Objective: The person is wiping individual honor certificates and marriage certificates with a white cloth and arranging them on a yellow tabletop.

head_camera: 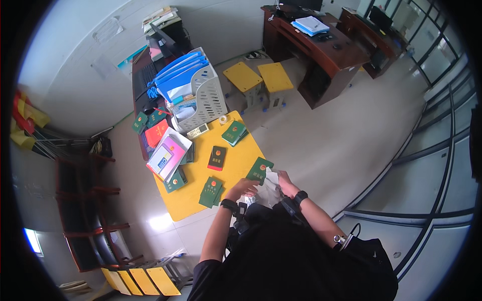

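My right hand [288, 184] grips a crumpled whitish cloth [272, 184], which hangs in front of my body and overlaps a green booklet [259, 168]. That booklet lies at the near right edge of a yellow tabletop [194, 152] and bears a round emblem and writing. My left hand [243, 189] is at the booklet's lower left corner, fingers reaching towards it; whether they hold it is unclear. Left of this hand, green booklets [211, 191] overlap. A dark booklet [217, 156] with a red one under it lies mid-table, and more green booklets [234, 131] lie farther back.
At the table's left are a pink-and-white stack of papers [169, 156], red booklets [156, 133] and a remote control [197, 131]. A grey file rack [209, 94] with blue folders stands behind. Yellow stools [243, 76], a brown desk [320, 49] and black chairs [71, 210] surround the area.
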Demonstrator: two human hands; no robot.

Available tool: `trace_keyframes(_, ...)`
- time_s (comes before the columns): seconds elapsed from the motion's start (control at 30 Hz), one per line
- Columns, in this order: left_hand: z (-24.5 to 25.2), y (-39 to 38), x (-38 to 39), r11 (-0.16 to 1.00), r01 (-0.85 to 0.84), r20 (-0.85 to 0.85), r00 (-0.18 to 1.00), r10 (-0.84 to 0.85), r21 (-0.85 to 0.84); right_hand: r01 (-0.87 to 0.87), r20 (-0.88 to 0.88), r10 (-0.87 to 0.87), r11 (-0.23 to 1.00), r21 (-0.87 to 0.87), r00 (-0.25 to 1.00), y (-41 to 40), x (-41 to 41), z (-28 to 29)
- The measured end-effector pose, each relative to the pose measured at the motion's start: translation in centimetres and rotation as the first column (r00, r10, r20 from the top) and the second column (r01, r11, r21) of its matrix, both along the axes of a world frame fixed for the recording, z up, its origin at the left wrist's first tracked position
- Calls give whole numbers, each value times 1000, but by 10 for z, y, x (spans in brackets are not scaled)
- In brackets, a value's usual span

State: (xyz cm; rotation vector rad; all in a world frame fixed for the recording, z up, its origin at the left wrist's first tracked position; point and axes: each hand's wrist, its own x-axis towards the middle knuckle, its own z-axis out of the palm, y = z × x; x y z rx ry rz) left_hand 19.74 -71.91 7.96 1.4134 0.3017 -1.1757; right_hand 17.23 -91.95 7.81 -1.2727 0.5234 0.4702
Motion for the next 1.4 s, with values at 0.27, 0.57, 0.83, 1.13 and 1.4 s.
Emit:
trace_keyframes(0.27,-32,12,9,971,-233,43,971,235,-55,-301,1,445,609,-734,896,-10,38,-34)
trace_keyframes(0.57,-58,1,-18,891,-300,91,954,286,340,-290,222,596,640,-711,771,-14,72,-17)
trace_keyframes(0.83,-46,-51,-48,827,-378,87,922,378,416,-650,113,876,428,-627,468,-47,82,-33)
trace_keyframes(1.13,-30,-75,-54,796,-472,224,882,416,379,-719,75,905,381,-582,418,-77,70,-53)
trace_keyframes(1.4,-53,-67,-60,782,-561,266,825,500,270,-567,218,837,509,-648,502,-77,43,-38)
